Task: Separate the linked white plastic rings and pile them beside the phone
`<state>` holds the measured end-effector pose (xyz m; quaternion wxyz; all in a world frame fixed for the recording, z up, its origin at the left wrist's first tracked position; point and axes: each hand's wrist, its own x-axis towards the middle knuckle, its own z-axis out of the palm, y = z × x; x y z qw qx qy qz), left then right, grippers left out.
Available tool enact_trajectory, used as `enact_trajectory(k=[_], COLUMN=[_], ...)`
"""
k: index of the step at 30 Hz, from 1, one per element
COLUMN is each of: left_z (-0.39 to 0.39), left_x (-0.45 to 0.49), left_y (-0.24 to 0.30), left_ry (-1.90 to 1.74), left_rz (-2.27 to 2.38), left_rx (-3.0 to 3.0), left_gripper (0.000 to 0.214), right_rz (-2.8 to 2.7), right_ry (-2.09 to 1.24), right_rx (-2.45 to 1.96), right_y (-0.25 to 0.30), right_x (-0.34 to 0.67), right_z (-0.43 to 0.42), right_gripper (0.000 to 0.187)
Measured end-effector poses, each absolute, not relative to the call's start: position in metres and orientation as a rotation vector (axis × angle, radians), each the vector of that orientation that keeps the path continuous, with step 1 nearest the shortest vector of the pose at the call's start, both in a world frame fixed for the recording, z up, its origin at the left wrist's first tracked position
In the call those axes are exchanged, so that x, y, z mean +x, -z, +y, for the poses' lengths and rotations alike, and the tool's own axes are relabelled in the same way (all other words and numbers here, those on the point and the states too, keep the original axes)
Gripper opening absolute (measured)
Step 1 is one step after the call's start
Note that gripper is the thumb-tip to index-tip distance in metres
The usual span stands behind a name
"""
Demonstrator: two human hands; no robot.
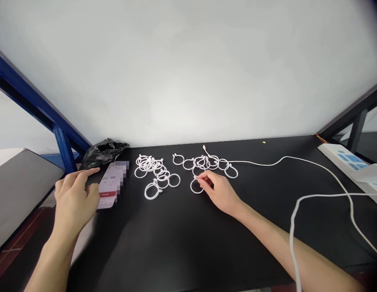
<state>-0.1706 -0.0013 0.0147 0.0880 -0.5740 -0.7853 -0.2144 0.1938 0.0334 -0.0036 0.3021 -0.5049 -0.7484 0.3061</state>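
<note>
Head view, right hand: The right hand (217,190) has thumb and forefinger drawn together in a narrow pinch on the top edge of a ring (195,192); whether the ring is lifted, I cannot tell.
Left hand: The left hand (74,198) holds nothing; its thumb stands apart and its forefinger points out beside a phone (108,188). Contact with the screen cannot be told.
Progress: One ring is between the right fingertips. The others lie loose in two clusters, the left cluster (152,164) between the hands and the right cluster (202,164) just beyond the right hand. Sorting looks partway along, as a judgement; which cluster is finished, if either, does not show.
Ring's look: White, thin and round, with a small knob on its rim; the fingers cover part of it.
Other rings: Same white kind, many overlapping, a few at the edges easier to make out singly.
Around the left hand: A crumpled black bag (100,154) lies just beyond it.
Around the right hand: A white cable (267,164) runs past it toward a power strip (340,156), well to its right.
</note>
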Motion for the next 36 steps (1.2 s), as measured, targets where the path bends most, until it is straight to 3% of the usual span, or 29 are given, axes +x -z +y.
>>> enact_trajectory(k=[6, 11, 16, 22, 27, 36], left_z=[-0.029, -0.032, -0.034, -0.037, -0.036, -0.039], left_x=[-0.174, -0.172, -0.166, -0.168, -0.173, -0.162], left_y=[-0.001, -0.002, -0.010, -0.005, 0.000, -0.008], left_ry=[0.652, 0.853, 0.747, 1.214, 1.004, 1.091], left_rz=[-2.309, -2.425, -2.520, -2.496, -2.508, -2.459], left_rx=[-1.745, -1.633, -1.644, -1.576, -1.639, -1.482], left_gripper=[0.034, 0.042, 0.025, 0.056, 0.046, 0.035], right_rz=[-1.985, -1.989, -1.990, -1.984, -1.981, -1.989], right_ry=[-0.823, -0.814, -0.821, -0.814, -0.817, -0.809], right_rx=[-1.333, -1.329, -1.337, -1.336, -1.349, -1.358], right_y=[0.002, 0.003, 0.003, 0.002, 0.002, 0.002], right_x=[0.194, 0.194, 0.195, 0.194, 0.194, 0.194], right_z=[0.033, 0.033, 0.033, 0.033, 0.034, 0.033], right_gripper=[0.019, 0.020, 0.021, 0.021, 0.021, 0.022])
